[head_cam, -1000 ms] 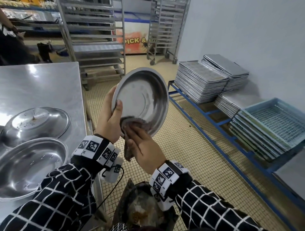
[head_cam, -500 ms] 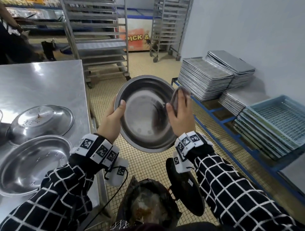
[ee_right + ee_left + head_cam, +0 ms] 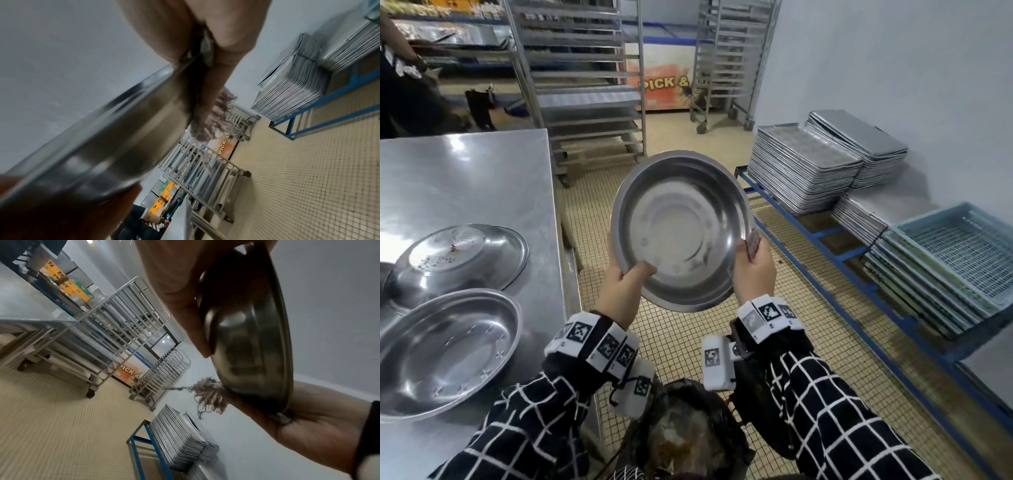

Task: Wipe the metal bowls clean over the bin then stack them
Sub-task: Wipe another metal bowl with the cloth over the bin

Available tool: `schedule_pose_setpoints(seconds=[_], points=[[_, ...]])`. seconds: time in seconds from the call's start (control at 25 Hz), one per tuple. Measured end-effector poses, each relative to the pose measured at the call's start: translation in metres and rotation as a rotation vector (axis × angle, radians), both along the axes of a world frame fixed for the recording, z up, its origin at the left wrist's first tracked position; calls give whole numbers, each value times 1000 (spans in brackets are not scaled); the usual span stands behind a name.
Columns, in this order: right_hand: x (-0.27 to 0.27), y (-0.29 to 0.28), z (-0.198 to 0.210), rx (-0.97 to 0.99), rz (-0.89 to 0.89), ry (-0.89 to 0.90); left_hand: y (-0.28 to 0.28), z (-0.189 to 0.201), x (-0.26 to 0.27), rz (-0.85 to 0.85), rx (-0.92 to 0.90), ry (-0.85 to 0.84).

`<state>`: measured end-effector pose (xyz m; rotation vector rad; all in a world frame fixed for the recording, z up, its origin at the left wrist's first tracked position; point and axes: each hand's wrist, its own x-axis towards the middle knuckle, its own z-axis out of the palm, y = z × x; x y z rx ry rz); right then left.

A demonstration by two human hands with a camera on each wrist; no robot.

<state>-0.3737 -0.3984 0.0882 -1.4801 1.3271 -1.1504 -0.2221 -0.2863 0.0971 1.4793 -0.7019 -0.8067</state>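
Nearest the person, low between the sleeves, sits the bin (image 3: 685,435), its dark liner smeared with waste. It stands directly under the work, presumably so that anything wiped loose drops into it and not onto the floor.

Above it the bowl (image 3: 681,233) is held up in the air by both hands, tilted so its inside faces the person; that tilt lets them inspect the surface, which looks clean. The left hand (image 3: 619,291) grips the lower left rim, thumb hooked inside and fingers (image 3: 185,308) curled flat against the underside, wrist bent upward. The right hand (image 3: 755,270) grips the right rim, its fingers (image 3: 218,84) behind the bowl clamping a frayed rag (image 3: 207,394) against the outer wall. Keeping the rag pinched there frees no hand, but it likely keeps it ready for the next bowl.

To the left, on the bench (image 3: 465,178), two more bowls wait: a near bowl (image 3: 445,353) lying open side up, and a far bowl (image 3: 462,257) beyond it, speckled with crumbs, so probably not yet wiped. The held bowl would sensibly stack there.

Farther off, trays (image 3: 804,174) are piled on a blue rack along the wall.
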Motion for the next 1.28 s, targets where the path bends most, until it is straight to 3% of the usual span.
schedule_pose_setpoints(seconds=[0.16,0.28,0.4,0.52,0.6,0.76,0.84,0.92,1.04,1.12,1.28], points=[[-10,2,-1,73,106,30,-5,2,13,71,4,-46],[-14,3,-9,20,138,98,-12,-3,33,57,-11,-185],[8,18,-13,-89,390,124,-16,-14,44,-26,4,-294],[38,52,-19,-306,738,329,-19,-7,36,-44,-22,-291],[40,61,-31,-375,837,424,-21,2,33,-46,-52,-263],[5,25,-48,-457,710,852,-18,2,39,-133,-48,-274],[-2,22,-52,-402,601,707,-15,-5,36,-145,3,-286],[14,40,-49,-343,657,505,-16,-7,31,-121,25,-286],[36,73,-43,-396,775,501,-18,-1,27,-88,-43,-265],[27,66,-43,-427,737,628,-17,7,34,-85,-92,-255],[-10,25,-59,-467,582,1111,-8,-2,42,-208,-32,-232]])
